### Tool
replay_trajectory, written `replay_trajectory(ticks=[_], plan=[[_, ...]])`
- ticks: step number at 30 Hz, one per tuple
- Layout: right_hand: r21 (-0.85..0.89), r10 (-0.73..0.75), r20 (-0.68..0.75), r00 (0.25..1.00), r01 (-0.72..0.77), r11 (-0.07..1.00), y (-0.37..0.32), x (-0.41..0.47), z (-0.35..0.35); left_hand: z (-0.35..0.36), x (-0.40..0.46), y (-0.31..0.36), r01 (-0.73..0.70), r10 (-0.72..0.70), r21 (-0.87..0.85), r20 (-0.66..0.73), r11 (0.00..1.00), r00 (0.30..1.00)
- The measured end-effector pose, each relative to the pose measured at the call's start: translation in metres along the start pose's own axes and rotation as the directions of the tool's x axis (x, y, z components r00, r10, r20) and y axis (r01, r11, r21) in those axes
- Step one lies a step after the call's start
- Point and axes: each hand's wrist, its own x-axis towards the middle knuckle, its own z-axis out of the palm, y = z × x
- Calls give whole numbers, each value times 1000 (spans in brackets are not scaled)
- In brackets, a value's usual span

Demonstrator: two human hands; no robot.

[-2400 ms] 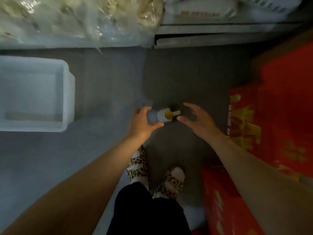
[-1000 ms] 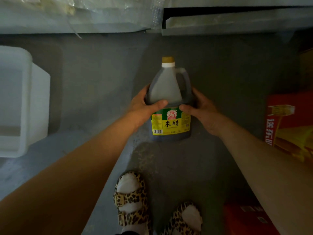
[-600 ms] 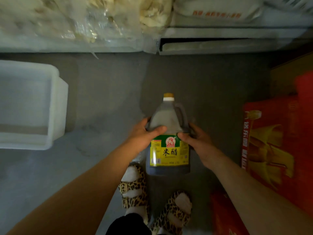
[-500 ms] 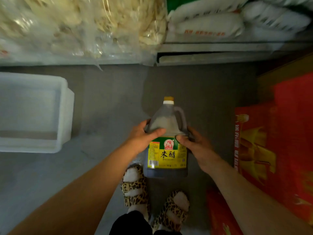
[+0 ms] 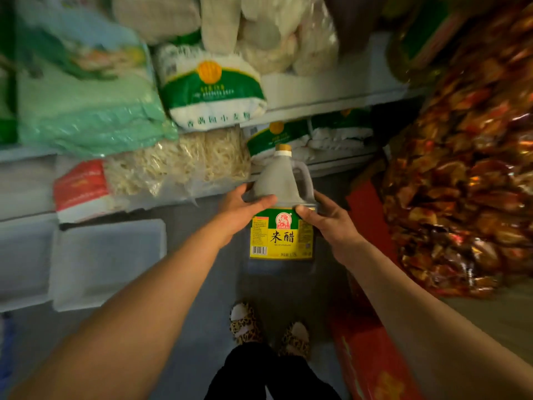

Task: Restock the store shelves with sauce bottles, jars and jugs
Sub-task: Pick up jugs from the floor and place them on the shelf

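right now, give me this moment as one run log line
step: carrying jug | vinegar jug: upright, off the floor | left hand: grip on jug shoulder | right hand: grip on jug side | ahead: shelf of bagged goods

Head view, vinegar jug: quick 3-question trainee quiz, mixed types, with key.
1. True or false: the rice vinegar jug stands on the floor.
2. Which hands hold the jug? A) left only B) right only C) both
3. Fill in: the jug's cap is ___ in colour.

Key:
1. False; it is held in the air.
2. C; left hand and right hand grip its shoulders from either side.
3. Yellow.
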Motion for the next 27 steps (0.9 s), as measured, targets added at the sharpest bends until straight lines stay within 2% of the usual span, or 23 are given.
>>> replay_trajectory(ticks=[6, 9, 17, 20, 27], plan=[[24, -179, -100, 979, 182, 983, -138, -65, 15, -39, -63, 144, -182, 178, -59, -64, 982, 982], [19, -282, -119, 952, 286, 958, -198, -85, 18, -56, -82, 205, -269, 266, -30, -76, 963, 961], [112, -545, -156, 824, 563, 819, -323, -121, 5, -77, -119, 350, -499, 500, 70, 0, 864, 866], [147, -590, -136, 796, 605, 782, -366, -120, -8, -78, -123, 392, -555, 556, 81, 17, 828, 831], [108, -688, -80, 721, 692, 714, -462, -89, -53, -63, -105, 484, -662, 665, 62, -53, 747, 745]])
